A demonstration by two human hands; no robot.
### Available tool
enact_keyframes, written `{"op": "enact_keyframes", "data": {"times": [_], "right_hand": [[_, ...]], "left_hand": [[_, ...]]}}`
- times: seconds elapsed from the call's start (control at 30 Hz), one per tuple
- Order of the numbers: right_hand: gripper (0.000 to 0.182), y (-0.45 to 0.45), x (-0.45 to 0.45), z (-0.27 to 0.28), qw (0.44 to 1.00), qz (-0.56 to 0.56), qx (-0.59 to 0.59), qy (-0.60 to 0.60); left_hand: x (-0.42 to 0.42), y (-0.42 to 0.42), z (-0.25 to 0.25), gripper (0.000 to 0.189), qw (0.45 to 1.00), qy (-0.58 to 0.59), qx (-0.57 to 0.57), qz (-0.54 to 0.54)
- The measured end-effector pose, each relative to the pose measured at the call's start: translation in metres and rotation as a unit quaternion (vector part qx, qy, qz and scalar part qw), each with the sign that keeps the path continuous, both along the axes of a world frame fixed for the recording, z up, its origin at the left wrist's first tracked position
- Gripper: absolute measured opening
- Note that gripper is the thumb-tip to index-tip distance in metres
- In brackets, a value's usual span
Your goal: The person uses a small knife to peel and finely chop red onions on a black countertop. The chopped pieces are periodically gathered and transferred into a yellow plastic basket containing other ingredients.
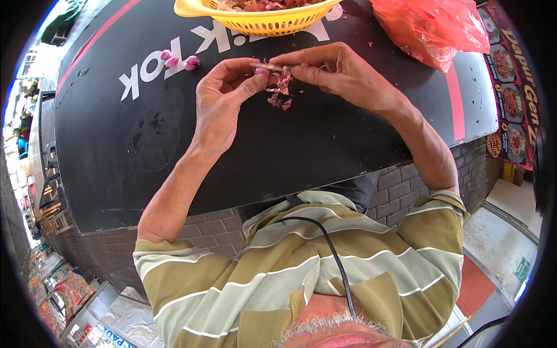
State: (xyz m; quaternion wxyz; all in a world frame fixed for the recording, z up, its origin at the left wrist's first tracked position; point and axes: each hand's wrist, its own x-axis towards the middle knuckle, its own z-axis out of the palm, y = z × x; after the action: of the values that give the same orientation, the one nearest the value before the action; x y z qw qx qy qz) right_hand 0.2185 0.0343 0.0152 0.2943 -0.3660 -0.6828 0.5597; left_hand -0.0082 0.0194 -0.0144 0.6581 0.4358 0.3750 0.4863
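Note:
Between the thumb and fingers of my left hand (pixel 226 87) is a small purple shallot (pixel 261 71). My right hand (pixel 335 71) grips a small knife (pixel 270 67), its blade lying against the shallot. The knife's handle is mostly hidden in my fingers. Under the two hands, papery shallot skins (pixel 279 89) lie in a small heap on the black table (pixel 278 148). Off to the left of my left hand, several peeled shallots (pixel 191 63) rest on the white lettering of the tabletop.
A yellow plastic colander (pixel 261 21) holding shallots and skins stands at the table's far side. Right of it sits a red plastic bag (pixel 435 30). A printed food banner (pixel 511 87) hangs beyond the right edge. Brick paving (pixel 215 232) shows below the near edge.

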Motion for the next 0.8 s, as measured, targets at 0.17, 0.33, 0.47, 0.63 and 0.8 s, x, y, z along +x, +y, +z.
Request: {"op": "enact_keyframes", "data": {"times": [0.17,0.33,0.47,0.63,0.8], "right_hand": [[0.031,-0.004,-0.002,0.006,0.997,0.025,0.069,-0.027],[0.03,-0.003,-0.004,-0.002,0.982,0.011,0.183,-0.049],[0.029,-0.01,-0.009,0.005,0.987,0.002,0.146,-0.065],[0.029,-0.013,-0.01,0.005,0.981,-0.018,0.17,-0.092],[0.029,-0.009,-0.01,-0.007,0.993,-0.022,0.117,-0.024]], "left_hand": [[-0.002,0.0,-0.004,0.024,0.999,0.044,0.027,0.002],[-0.002,0.001,-0.004,0.022,0.999,0.052,0.016,0.005],[-0.003,0.002,-0.004,0.021,0.999,0.043,0.007,0.003],[-0.003,0.0,-0.002,0.019,0.999,0.032,0.007,0.002],[-0.002,0.0,-0.003,0.02,1.0,0.017,0.014,-0.007]]}}
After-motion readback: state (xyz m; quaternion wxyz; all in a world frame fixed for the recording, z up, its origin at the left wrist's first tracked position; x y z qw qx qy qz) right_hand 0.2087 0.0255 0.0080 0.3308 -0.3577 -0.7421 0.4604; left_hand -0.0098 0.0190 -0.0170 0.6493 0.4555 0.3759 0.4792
